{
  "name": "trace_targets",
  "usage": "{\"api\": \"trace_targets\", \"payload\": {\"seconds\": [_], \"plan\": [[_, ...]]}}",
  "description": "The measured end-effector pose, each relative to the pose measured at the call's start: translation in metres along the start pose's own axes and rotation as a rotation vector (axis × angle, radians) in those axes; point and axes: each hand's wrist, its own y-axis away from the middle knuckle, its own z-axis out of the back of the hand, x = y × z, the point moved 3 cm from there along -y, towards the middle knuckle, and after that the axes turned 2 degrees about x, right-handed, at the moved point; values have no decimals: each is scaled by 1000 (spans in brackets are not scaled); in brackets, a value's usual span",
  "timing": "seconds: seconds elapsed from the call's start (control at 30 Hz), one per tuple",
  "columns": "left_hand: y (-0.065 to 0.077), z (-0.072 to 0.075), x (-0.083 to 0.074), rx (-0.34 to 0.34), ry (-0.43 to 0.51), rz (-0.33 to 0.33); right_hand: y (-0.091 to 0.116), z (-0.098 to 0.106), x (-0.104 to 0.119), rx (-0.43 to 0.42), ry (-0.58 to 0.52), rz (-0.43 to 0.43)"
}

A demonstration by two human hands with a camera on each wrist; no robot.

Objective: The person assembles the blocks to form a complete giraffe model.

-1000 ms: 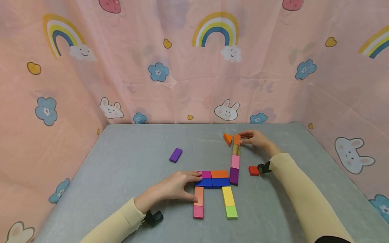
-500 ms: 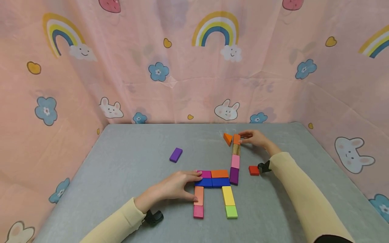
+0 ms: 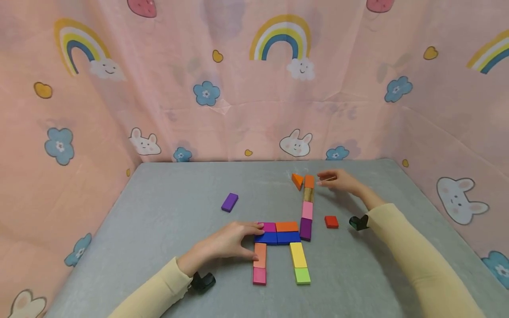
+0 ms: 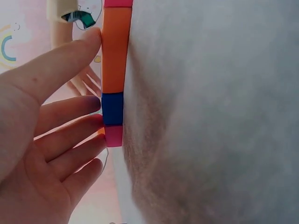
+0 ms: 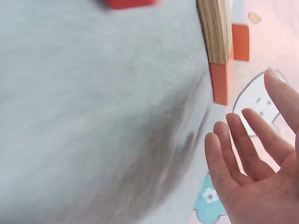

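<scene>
My left hand [image 3: 228, 243] rests its fingertips on the magenta block [image 3: 267, 227] and its thumb by the peach block [image 3: 260, 255] in the head view. In the left wrist view, the fingers lie straight along the edge of that orange-peach block [image 4: 115, 51] and the blue block [image 4: 112, 108]. My right hand [image 3: 339, 182] hovers just right of the orange block [image 3: 309, 181], apart from it, holding nothing. Below that block run a wood-grain block [image 3: 308, 194], a pink block [image 3: 307, 210] and a purple block [image 3: 305, 229] in a column.
An orange triangular block [image 3: 297, 181] lies left of the column's top. A loose violet block [image 3: 229, 202] lies farther left, and a red block [image 3: 331, 222] to the right. Yellow [image 3: 298, 255] and green blocks [image 3: 302, 276] form a second leg. A pink curtain [image 3: 246, 115] stands behind the grey table [image 3: 167, 198].
The right hand has let go of the orange block and drawn back a little to the right. The left hand has stayed in place, and the blocks look unmoved.
</scene>
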Motion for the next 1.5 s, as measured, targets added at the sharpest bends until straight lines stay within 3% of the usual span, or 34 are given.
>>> {"api": "trace_targets", "payload": {"seconds": [0.33,0.57,0.87,1.27,1.5], "plan": [[-1,-1,0,-38,7,-9,54,-7,14,41,74,189],[-6,-2,0,-66,68,-33,78,-21,7,127,48,223],[-10,-4,3,-69,118,-10,88,-29,-4,172,45,215],[-10,-1,2,-63,139,29,89,-29,-5,127,54,175],[-10,-1,1,-42,156,41,79,-15,-8,79,30,169]]}}
